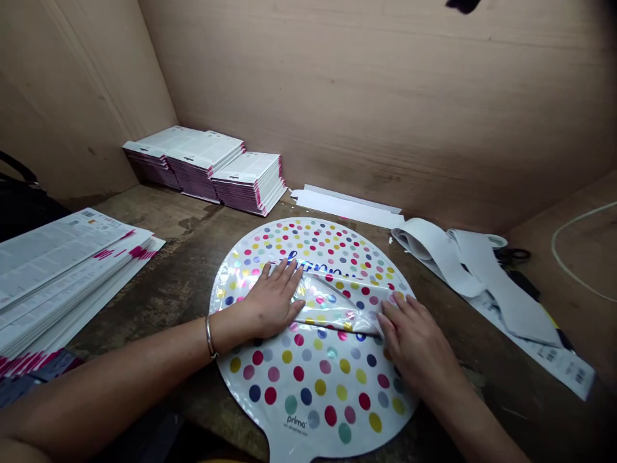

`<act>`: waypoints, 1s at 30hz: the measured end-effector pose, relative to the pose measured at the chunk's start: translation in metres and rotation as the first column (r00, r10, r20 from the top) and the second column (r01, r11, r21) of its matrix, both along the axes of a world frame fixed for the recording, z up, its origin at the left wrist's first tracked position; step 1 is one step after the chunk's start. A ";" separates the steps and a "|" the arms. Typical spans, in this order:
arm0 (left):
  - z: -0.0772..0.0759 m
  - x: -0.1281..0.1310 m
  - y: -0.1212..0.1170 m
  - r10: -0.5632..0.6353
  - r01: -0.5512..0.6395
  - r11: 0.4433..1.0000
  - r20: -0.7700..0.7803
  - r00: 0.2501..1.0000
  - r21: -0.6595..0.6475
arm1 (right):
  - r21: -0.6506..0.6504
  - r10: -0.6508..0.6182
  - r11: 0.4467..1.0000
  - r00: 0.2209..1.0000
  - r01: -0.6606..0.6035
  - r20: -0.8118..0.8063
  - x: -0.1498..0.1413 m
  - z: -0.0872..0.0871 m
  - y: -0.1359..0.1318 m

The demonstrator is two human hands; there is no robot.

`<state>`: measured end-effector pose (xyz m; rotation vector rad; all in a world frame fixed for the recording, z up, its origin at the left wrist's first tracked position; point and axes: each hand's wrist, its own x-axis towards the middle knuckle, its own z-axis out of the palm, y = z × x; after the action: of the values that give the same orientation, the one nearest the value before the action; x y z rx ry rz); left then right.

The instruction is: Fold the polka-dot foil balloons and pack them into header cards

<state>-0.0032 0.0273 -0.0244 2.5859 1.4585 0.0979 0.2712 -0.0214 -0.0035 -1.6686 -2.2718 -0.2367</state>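
Observation:
A round, flat foil balloon (318, 386) with many coloured dots lies on the table, its neck pointing toward me. Blue lettering that looks like "happy" runs across its upper half, and "prima" is printed near the neck. Across the middle the foil makes a raised, shiny fold (332, 308). My left hand (272, 299), with a bangle on the wrist, rests flat on the balloon at the fold's left end, fingers spread. At the fold's right end, my right hand (414, 341) has its fingers bent and closed on the foil; the fingertips are partly hidden.
Stacks of printed white cards (250, 183) with pink edges stand at the back left. More printed sheets (58, 270) lie fanned at the left. White paper strips (347, 204) lie along the back wall. A curling label strip (511, 289) and dark scissors (515, 256) are at the right.

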 end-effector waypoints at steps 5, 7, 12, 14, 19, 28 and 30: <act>0.000 0.000 0.000 0.000 0.000 1.000 -0.008 1.000 0.009 | -0.286 0.095 0.946 0.974 -0.153 -0.206 -0.041 0.031 0.056; 0.000 -0.001 0.000 -0.011 0.011 1.000 -0.010 1.000 0.013 | -0.387 0.108 0.904 0.972 -0.184 -0.211 -0.067 0.036 0.080; 0.002 -0.004 0.000 -0.044 0.044 0.999 -0.021 0.999 0.001 | -0.603 0.101 0.777 0.982 -0.179 -0.162 -0.093 0.045 0.120; 0.004 -0.005 0.000 -0.061 0.061 0.998 -0.014 0.998 -0.001 | -0.718 0.075 0.678 0.986 -0.160 -0.150 -0.091 0.050 0.129; 0.024 -0.006 -0.007 -0.106 0.100 0.988 0.043 0.993 0.115 | -0.842 -0.116 0.517 0.962 -0.152 -0.245 -0.076 0.054 0.119; 0.018 -0.021 -0.036 -0.317 0.269 0.946 0.342 0.884 0.181 | -0.811 -0.386 0.566 0.821 -0.150 -0.421 -0.070 0.035 0.029; 0.012 -0.028 -0.038 -0.269 0.245 0.963 0.407 0.873 0.110 | -0.678 -0.185 0.715 0.890 -0.170 -0.418 -0.059 0.038 0.011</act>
<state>-0.0309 -0.0104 -0.0119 2.5575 0.9634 0.6244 0.2121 -0.0104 0.0340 -1.7782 -2.0704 1.0650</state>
